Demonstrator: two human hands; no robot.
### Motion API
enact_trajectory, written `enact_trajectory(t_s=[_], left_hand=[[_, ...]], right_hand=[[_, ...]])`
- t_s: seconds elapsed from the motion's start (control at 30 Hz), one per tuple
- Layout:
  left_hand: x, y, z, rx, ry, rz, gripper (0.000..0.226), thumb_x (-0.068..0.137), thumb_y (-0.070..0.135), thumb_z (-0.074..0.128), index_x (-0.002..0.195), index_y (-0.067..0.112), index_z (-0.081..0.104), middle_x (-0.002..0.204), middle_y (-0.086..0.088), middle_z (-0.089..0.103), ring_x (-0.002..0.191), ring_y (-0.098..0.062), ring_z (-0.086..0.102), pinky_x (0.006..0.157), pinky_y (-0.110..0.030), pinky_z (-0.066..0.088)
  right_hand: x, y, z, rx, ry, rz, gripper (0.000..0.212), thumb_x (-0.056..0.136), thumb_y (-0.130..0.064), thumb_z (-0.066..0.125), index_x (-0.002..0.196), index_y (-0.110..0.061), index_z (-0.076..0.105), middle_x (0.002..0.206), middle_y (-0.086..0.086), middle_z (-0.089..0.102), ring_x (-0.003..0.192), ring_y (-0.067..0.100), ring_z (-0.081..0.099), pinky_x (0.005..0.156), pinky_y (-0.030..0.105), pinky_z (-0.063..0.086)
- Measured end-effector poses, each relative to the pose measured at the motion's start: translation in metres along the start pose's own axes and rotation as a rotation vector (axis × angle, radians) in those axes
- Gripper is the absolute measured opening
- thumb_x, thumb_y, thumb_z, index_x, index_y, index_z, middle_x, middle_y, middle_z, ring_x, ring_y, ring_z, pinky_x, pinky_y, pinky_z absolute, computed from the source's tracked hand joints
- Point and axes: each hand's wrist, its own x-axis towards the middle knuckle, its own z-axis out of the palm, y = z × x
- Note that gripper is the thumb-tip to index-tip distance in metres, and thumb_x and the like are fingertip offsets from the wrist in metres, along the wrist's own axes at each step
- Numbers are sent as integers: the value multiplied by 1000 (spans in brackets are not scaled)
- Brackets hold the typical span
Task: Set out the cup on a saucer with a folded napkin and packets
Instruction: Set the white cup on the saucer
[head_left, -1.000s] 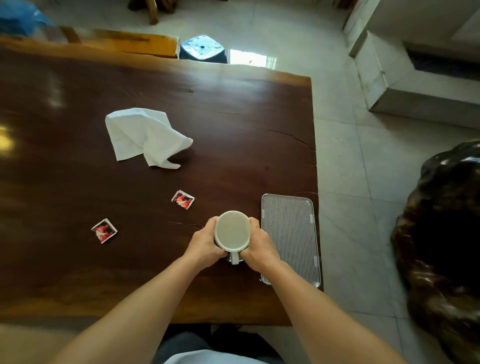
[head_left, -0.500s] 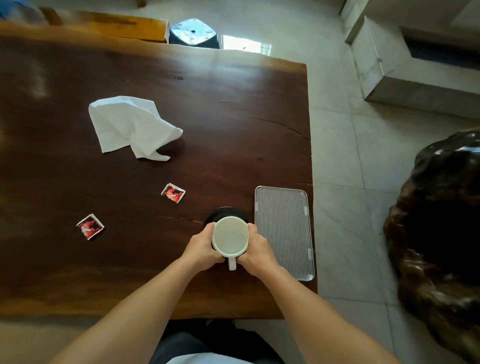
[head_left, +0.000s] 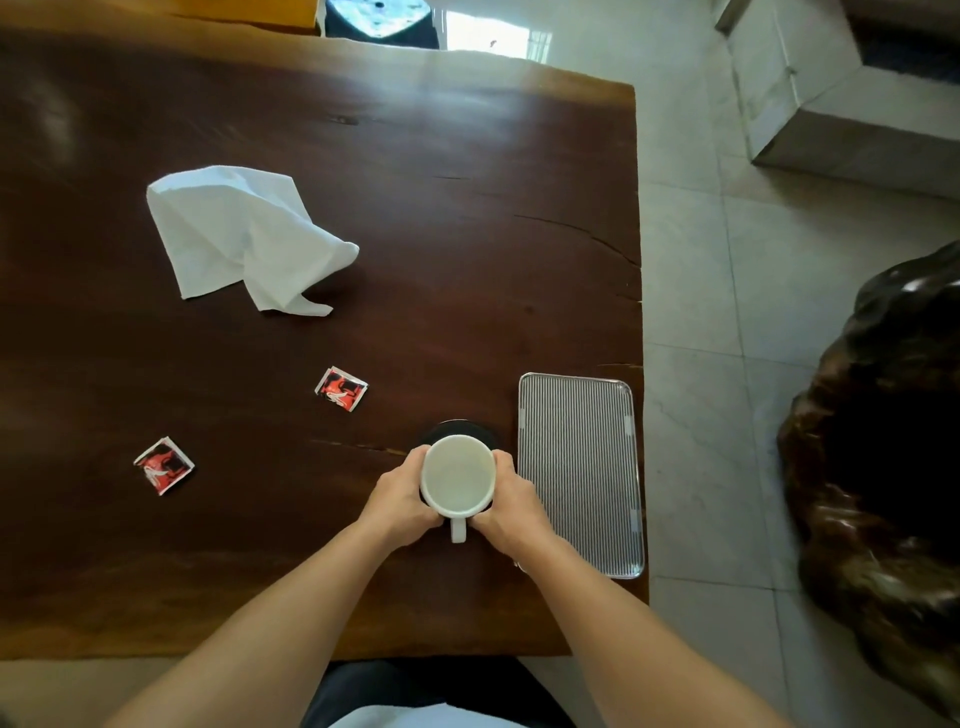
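Note:
A white cup (head_left: 457, 475) with its handle pointing toward me is clasped between my left hand (head_left: 400, 501) and my right hand (head_left: 511, 506). Under and just behind the cup the rim of a black saucer (head_left: 460, 428) shows; most of it is hidden. A crumpled white napkin (head_left: 239, 236) lies unfolded at the far left of the dark wooden table (head_left: 467, 208). Two red and black packets lie flat: one (head_left: 341, 388) left of the saucer, the other (head_left: 163, 465) further left.
A striped rectangular tray (head_left: 582, 473) lies just right of my right hand, along the table's right edge. A large dark glossy object (head_left: 883, 441) stands on the tiled floor to the right. Beyond the table's far edge is a stool (head_left: 382, 18).
The cup and both hands sit slightly nearer to me, so the saucer's far rim shows behind the cup. The camera view has tilted down a little.

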Motion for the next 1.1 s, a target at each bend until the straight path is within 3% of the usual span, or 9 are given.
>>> enact_trajectory(t_s=[0.13,0.27,0.37,0.53,0.63,0.77,0.83,0.93,1.1], left_hand=[[5,-4,0,2,15,7,83,76,13,84,142,31,38,123,5,57,109,-11,51,90,-28,47],[6,-4,3,-8,28,8,85,76,13,85,143,31,37,128,2,58,120,-18,55,90,-28,46],[4,-4,6,16,34,3,95,78,12,81,153,27,25,139,-2,55,128,-23,52,96,-31,44],[-1,1,8,47,7,-29,95,77,9,78,152,28,22,134,-4,56,124,-25,55,91,-30,46],[-6,8,2,89,-6,-78,97,79,4,74,156,22,18,139,-9,54,123,-29,55,87,-30,47],[-21,16,-14,179,-12,-89,106,76,5,76,159,21,11,151,-8,45,131,-27,51,99,-40,52],[-32,19,-24,219,11,-82,101,76,9,76,157,22,19,150,-7,47,132,-26,50,100,-39,51],[-47,20,-40,266,41,-67,69,81,16,74,143,23,43,137,-4,58,120,-22,58,95,-35,53],[-70,21,-67,279,111,-34,34,93,31,64,126,24,57,123,0,66,105,-17,63,91,-32,54]], right_hand=[[2,-2,0,15,-10,16,64,81,-21,75,132,-28,36,112,2,62,97,19,61,81,37,55],[2,-2,-1,31,-8,28,63,82,-19,74,132,-27,37,112,1,63,99,20,62,82,37,55],[1,-2,-2,3,-8,44,66,82,-14,72,135,-26,35,113,3,62,100,21,61,84,39,55],[-4,-4,-6,-106,-75,81,98,81,-4,65,156,-27,8,126,9,57,112,27,59,91,42,54],[-11,-8,-15,-145,-58,87,102,83,-1,63,160,-25,1,140,9,51,126,28,53,100,43,51],[-20,-17,-29,-177,41,68,91,86,-4,63,159,-22,10,146,7,47,133,29,49,104,48,48],[-24,-27,-36,-219,82,56,82,87,-6,64,156,-19,20,144,7,47,131,29,50,103,46,48],[-30,-45,-47,-283,115,-2,56,88,-9,65,139,-16,43,133,7,53,120,28,56,93,40,52],[-37,-79,-53,-300,104,-138,31,87,-16,57,118,-17,62,120,7,63,109,28,61,83,35,52]])
